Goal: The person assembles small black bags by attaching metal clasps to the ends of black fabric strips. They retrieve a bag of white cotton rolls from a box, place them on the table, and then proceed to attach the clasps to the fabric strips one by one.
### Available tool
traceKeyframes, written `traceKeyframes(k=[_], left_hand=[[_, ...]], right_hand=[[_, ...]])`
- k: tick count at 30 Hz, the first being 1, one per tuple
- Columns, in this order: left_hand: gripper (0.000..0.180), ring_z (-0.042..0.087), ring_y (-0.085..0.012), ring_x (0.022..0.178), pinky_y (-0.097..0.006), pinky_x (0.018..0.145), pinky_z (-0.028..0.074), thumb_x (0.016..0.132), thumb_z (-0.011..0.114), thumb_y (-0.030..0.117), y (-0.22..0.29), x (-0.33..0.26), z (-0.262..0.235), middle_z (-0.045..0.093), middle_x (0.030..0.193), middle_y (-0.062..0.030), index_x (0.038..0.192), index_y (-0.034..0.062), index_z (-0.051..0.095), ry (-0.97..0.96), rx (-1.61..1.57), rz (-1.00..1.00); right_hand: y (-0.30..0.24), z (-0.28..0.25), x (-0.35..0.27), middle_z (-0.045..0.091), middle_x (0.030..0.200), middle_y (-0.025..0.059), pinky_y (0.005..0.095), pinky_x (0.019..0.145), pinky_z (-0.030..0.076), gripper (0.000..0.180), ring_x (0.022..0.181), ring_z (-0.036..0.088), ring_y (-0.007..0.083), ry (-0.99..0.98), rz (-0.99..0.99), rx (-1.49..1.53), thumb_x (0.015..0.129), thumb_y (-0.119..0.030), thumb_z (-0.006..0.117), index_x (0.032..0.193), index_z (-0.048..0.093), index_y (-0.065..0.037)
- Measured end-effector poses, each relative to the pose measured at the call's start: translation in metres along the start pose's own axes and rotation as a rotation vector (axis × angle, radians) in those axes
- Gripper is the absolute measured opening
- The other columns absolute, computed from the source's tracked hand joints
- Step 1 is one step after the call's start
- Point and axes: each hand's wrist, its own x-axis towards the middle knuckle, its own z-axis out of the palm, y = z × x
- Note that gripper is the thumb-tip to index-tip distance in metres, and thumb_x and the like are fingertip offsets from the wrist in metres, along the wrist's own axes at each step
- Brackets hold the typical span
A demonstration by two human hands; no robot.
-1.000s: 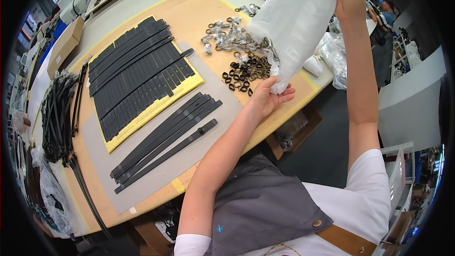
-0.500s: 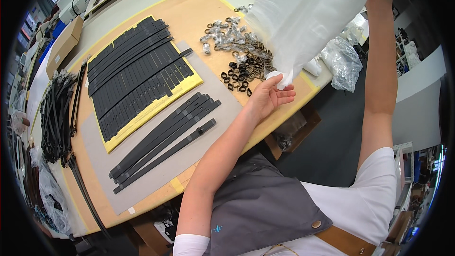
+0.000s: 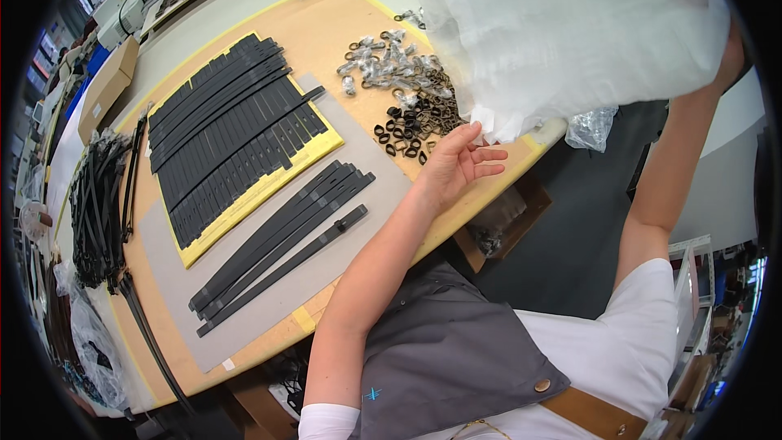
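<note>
A large translucent white sheet (image 3: 570, 41), perhaps a plastic bag, is stretched between my hands over the right end of the table. My left hand (image 3: 458, 167) pinches its lower corner between thumb and forefinger, the other fingers loosely curled. Far to the right, my raised right hand (image 3: 731, 57) grips the opposite end; its fingers are mostly hidden by the sheet and the picture's dark rim. Just left of the sheet lies a heap of bronze-coloured metal hardware (image 3: 440, 98), partly covered by it. Some small clasps (image 3: 383, 61) are wrapped in clear plastic. Black rings (image 3: 399, 132) lie closest to my left hand.
Rows of black straps (image 3: 236, 126) lie on a yellow-edged board. Several loose black straps (image 3: 285, 236) rest on grey card nearer me. A bundle of black straps (image 3: 102, 204) hangs at the left edge. Below the table stands an open cardboard box (image 3: 521, 216); a clear bag (image 3: 590, 129) lies right.
My right hand has swung right and downward, drawing the sheet out so it spreads further right and hides more of the clear bag. My left hand has barely moved.
</note>
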Motion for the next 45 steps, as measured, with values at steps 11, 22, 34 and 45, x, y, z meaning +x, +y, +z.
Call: traceKeyframes(k=[11,22,34,45], left_hand=[[0.028,0.069,-0.0142,0.093,-0.031,0.086,0.058,0.101,0.071,0.013,-0.040,-0.004,0.013,0.070,0.112,-0.0021,0.126,0.0052,0.062,-0.097,0.480,-0.010],[0.026,0.030,-0.0422,0.156,-0.065,0.120,0.026,0.090,0.072,0.018,-0.148,-0.064,-0.001,0.052,0.146,-0.0231,0.115,0.0080,0.070,-0.736,1.718,0.121],[0.031,0.069,-0.0382,0.106,-0.045,0.090,0.052,0.101,0.064,0.024,-0.175,-0.090,-0.074,0.068,0.109,-0.0253,0.117,-0.0007,0.056,-0.123,1.352,-0.206],[0.034,0.065,-0.0351,0.111,-0.041,0.097,0.053,0.092,0.070,0.010,-0.159,-0.093,-0.069,0.058,0.123,-0.0192,0.123,-0.0002,0.061,-0.058,1.511,-0.057]], right_hand=[[0.037,-0.275,-0.132,0.065,0.127,0.0097,0.0355,0.102,0.054,0.044,0.118,0.063,0.0215,-0.369,-0.256,-1.101,0.111,-0.035,0.051,0.139,0.060,-0.002],[0.033,-0.209,-0.478,0.067,0.128,0.0095,0.0356,0.104,0.053,0.050,0.118,0.065,0.0217,-0.154,1.374,-0.217,0.102,-0.032,0.065,0.141,0.059,-0.002],[0.027,-0.217,-0.507,0.069,0.129,0.0093,0.0357,0.107,0.053,0.064,0.119,0.068,0.0219,-0.245,1.515,-0.062,0.092,-0.030,0.081,0.145,0.058,-0.003],[0.058,-0.260,-0.561,0.076,0.110,0.0047,0.0358,0.085,0.062,0.029,0.094,0.075,0.0192,-0.283,2.182,0.153,0.095,-0.017,0.073,0.123,0.073,-0.008]])
